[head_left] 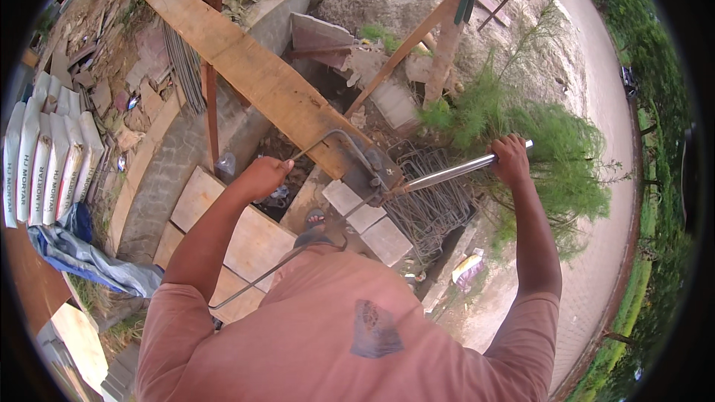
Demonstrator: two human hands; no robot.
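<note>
Steel rod [313, 144] lies bent over the wooden plank's [261, 74] end; my left hand [269, 177] grips it, my right hand [511, 160] clasps the silver pipe [454, 173]. Best, I judge, to hold the rod flat and swing the pipe smoothly.

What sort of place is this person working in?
Probably an outdoor construction site, judging by the piled white rectangular sacks, the tangled heap of bent grey metal rods and the long brown wooden plank.

White sacks [51, 158] near tarp [104, 259] (crumpled); 1 feathery shrub [566, 171].
</note>
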